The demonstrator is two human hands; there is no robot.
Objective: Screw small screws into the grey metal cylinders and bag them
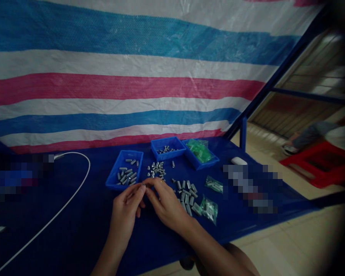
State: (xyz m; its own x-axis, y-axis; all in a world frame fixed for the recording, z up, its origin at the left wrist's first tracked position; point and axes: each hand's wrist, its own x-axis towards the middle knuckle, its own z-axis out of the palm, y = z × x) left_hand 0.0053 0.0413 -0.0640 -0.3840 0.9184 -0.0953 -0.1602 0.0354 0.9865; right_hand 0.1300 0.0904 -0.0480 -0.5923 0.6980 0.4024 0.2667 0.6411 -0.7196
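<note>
My left hand (125, 210) and right hand (164, 203) pinch one small metal piece (144, 186) between fingertips, above cloth (74, 230), near tray (112, 179). Judged light, rigid, slippery (tiny); grip on sides.

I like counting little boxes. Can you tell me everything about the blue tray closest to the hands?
The blue tray is a shallow rectangular bin that looks like plastic, with low sloping walls and an open top. It sits flat on the dark blue table cover, turned a little askew, left of a loose pile of small metal pieces. Inside lie many short silvery metal cylinders, scattered in no order. The left hand is just below it, not touching it.
</note>
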